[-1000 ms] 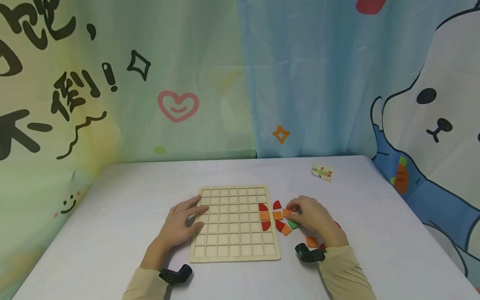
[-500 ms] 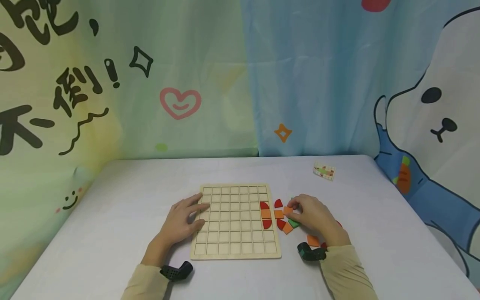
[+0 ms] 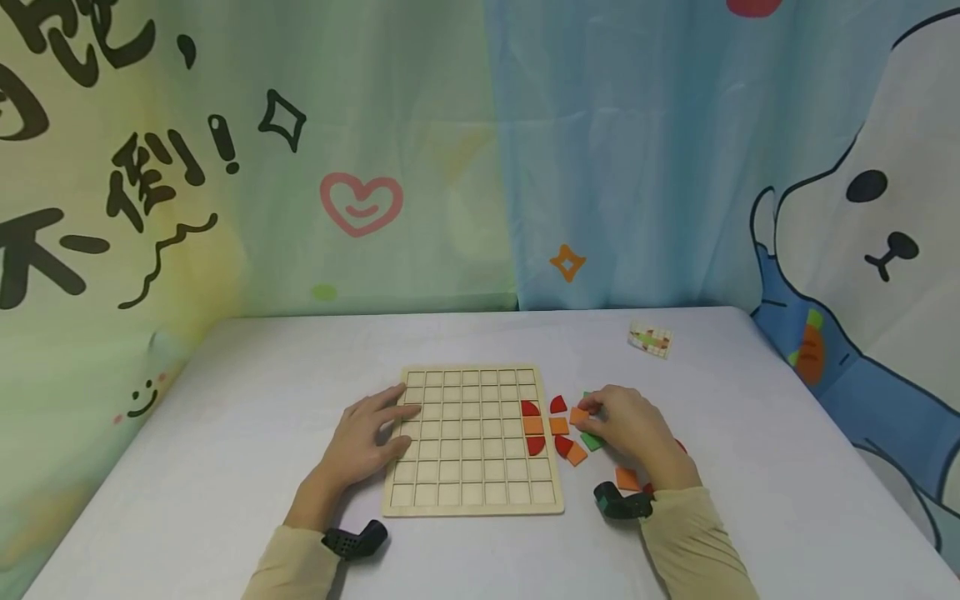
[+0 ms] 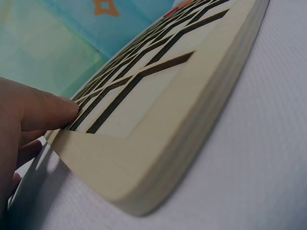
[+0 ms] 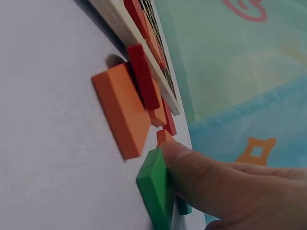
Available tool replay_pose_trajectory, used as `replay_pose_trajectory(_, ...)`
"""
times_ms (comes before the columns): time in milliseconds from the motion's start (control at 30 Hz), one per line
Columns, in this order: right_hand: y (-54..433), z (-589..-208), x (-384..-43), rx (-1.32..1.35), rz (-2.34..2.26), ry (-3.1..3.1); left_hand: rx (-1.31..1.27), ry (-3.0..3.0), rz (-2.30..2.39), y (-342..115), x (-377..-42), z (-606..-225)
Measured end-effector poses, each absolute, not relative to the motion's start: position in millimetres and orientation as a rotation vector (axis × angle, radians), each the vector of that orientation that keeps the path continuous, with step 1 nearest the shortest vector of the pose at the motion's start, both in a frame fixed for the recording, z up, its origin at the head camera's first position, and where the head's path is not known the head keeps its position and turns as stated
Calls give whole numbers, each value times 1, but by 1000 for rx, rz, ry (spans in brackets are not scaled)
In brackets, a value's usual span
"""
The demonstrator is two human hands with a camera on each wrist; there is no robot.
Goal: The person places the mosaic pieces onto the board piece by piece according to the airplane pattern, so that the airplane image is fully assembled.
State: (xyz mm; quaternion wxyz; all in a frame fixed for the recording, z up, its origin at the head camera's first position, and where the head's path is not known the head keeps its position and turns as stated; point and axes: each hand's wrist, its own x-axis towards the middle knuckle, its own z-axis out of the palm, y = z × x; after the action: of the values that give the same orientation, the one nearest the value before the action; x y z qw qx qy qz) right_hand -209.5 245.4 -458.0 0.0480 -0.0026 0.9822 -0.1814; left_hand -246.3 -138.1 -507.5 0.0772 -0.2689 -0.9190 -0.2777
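Note:
A pale wooden grid board lies flat on the table, with two red quarter-round tiles and one orange square tile set in its right-hand column. My left hand rests on the board's left edge, fingers spread, and the left wrist view shows a fingertip on the rim of the grid. To the right of the board, my right hand pinches a loose orange square tile between thumb and fingers. A green tile lies just under the thumb in the right wrist view. Part of the pinched tile is hidden.
Loose red, orange and green tiles lie between the board and my right hand, including a red one and an orange one. Another orange tile sits near the right wrist. A small pattern card lies at the back right.
The orange tile in my right hand has shifted slightly away from me, relative to its orange neighbour. My left hand stays on the board. The head view has moved a little.

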Motion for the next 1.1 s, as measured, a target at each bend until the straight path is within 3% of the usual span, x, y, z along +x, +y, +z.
replay_pose_trajectory(1100,239,-455,-207,35,-501,2996,-774,-2790,-827,-137,-245,-505)
